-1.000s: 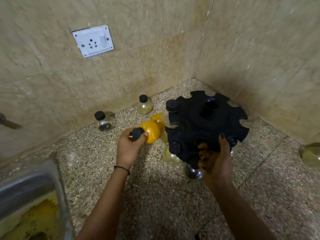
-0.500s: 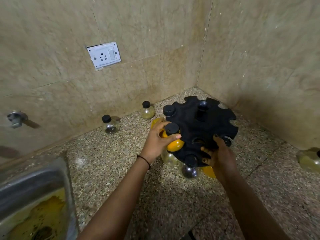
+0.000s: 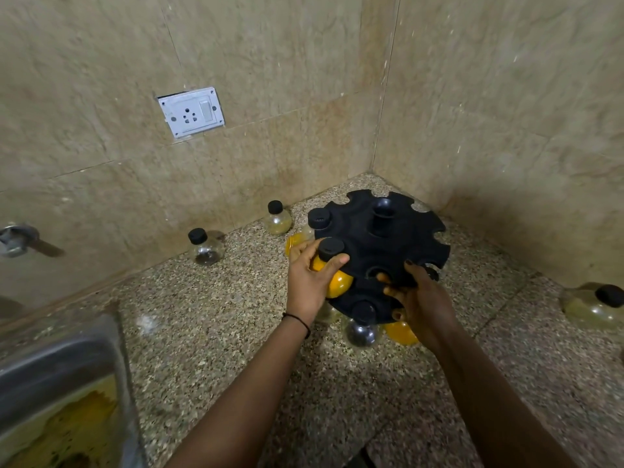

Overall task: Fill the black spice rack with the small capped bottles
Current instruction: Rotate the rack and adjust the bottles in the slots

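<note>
left hand has fingers curled round the orange bottle at the black spice rack in the tabletop back corner, right hand fingers clamp its rim; bottle looks light and slick, so I'd grab the neck.

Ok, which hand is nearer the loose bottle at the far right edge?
Right. The right hand grips the rack rim, left of the loose bottle; the left hand holds an orange bottle farther left.

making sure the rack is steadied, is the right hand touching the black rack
Touching. The head view shows the right hand curled over the near rim of the black spice rack, gripping it with no gap.
</note>
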